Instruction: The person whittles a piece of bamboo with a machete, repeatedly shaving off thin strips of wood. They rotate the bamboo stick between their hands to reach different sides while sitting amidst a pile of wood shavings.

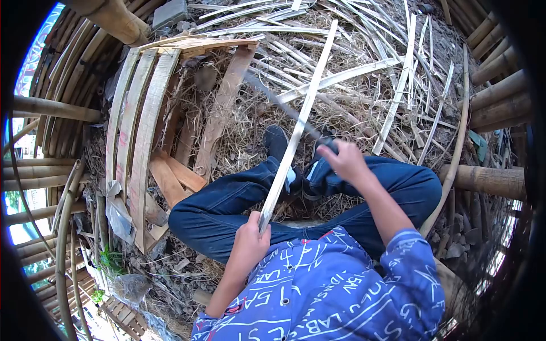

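My left hand is closed around the lower end of a long pale bamboo strip, just over my lap. The strip slants up and away, its far end above the straw-littered ground. In my right hand is the dark handle of a long-bladed knife, gripped above my right knee. Its grey blade, smeared by motion, points up and left and overlaps the strip in this view. My crossed legs in dark jeans lie below both hands.
A wooden slatted crate stands at the left, with loose boards beside it. Split bamboo strips and shavings cover the ground ahead. Bamboo poles wall both sides. A plastic bag hangs by the crate.
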`<act>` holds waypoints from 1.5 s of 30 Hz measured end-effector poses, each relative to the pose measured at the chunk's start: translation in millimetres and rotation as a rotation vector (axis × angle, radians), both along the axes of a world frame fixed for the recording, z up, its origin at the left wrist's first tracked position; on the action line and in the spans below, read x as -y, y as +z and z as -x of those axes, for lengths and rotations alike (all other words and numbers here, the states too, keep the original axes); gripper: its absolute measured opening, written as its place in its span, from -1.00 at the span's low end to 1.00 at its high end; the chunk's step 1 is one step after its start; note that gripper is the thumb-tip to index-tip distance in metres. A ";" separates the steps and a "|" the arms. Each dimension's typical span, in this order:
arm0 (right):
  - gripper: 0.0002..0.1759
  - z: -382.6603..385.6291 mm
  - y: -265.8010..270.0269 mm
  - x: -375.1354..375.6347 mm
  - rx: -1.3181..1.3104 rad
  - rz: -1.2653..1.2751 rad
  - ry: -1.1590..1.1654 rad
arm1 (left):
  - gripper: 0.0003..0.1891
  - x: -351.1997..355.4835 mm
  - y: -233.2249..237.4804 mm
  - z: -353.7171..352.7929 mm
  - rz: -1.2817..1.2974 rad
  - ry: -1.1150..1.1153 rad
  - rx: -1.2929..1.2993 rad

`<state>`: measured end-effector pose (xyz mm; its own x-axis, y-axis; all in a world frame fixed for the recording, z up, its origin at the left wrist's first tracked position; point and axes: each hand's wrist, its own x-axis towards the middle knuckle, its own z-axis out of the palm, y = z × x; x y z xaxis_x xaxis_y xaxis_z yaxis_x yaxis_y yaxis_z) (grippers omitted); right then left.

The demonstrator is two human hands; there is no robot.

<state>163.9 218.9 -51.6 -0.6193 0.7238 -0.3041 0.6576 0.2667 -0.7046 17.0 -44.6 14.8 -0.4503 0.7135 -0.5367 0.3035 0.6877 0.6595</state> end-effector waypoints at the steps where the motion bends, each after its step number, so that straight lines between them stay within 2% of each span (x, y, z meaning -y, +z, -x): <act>1: -0.34 -1.7 3.8 14.1 0.032 -0.062 0.059 | -0.81 -2.8 -0.7 0.0 -0.009 0.008 -0.016; 2: -0.34 -2.8 7.7 25.3 0.065 -0.126 0.118 | -0.81 -5.8 -1.7 -0.4 -0.021 0.017 -0.032; 3: -0.43 -1.8 13.7 33.5 0.120 -0.158 0.200 | -0.81 -7.7 -3.6 -0.5 -0.026 0.009 -0.028; 5: -0.40 -2.9 10.7 40.6 0.160 -0.152 0.287 | -0.84 -4.6 -8.6 0.0 -0.111 0.012 -0.045; 10: -0.26 -2.1 -14.6 9.7 0.281 -0.265 0.345 | -0.80 16.3 -24.0 -11.7 -0.050 0.037 0.053; 12: -0.26 1.3 -18.9 -3.8 0.319 -0.301 0.322 | -0.81 18.1 -26.7 -13.2 -0.092 0.038 0.031; 16: -0.24 0.3 -39.3 -61.5 0.388 -0.341 0.131 | -0.80 33.7 -19.5 -16.6 -0.047 0.055 0.112; 18: -0.24 -3.4 -44.2 -79.4 0.352 -0.382 0.160 | -0.80 33.5 -9.4 -14.8 0.066 0.047 0.151; 22: -0.26 0.9 -50.6 -83.0 0.385 -0.446 0.168 | -0.79 39.4 -18.9 -1.1 -0.045 0.018 0.088; 26: -0.27 9.2 -47.1 -82.6 0.329 -0.423 0.050 | -0.83 45.5 -21.4 6.3 -0.026 0.023 0.238; 28: -0.28 9.3 -41.0 -81.4 0.235 -0.284 -0.068 | -0.85 45.5 -17.3 6.9 0.035 0.099 0.490; 29: -0.31 8.7 -38.4 -74.7 0.205 -0.200 -0.088 | -0.84 48.1 -24.9 6.2 -0.048 0.055 0.434; 31: -0.33 6.7 -24.6 -50.3 0.113 -0.198 0.002 | -0.82 50.5 -40.6 12.0 -0.064 0.061 0.513; 32: -0.34 8.9 -15.8 -36.3 0.086 -0.113 0.020 | -0.79 51.3 -45.0 12.9 -0.076 0.062 0.595; 33: -0.32 9.7 -20.7 -24.5 0.094 -0.197 0.086 | -0.79 48.6 -44.6 12.4 -0.078 0.066 0.597; 36: -0.30 12.9 -12.9 9.7 0.150 -0.229 0.292 | -0.74 43.2 -43.2 13.8 0.083 0.050 0.582; 38: -0.30 12.0 -16.9 21.3 0.162 -0.301 0.403 | -0.74 42.6 -46.7 13.6 0.124 0.190 0.675; 43: -0.30 15.5 -27.5 5.6 0.215 -0.348 0.418 | -0.76 50.0 -44.1 8.5 0.131 0.311 0.900; 45: -0.29 16.7 -42.0 -12.7 0.263 -0.357 0.303 | -0.79 48.7 -39.8 9.0 0.157 0.347 0.991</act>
<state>147.2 231.6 -93.5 -0.7528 0.6111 -0.2447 0.6560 0.6652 -0.3567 8.0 -93.2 -24.9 0.0729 0.5205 -0.8508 -0.5502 0.7325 0.4010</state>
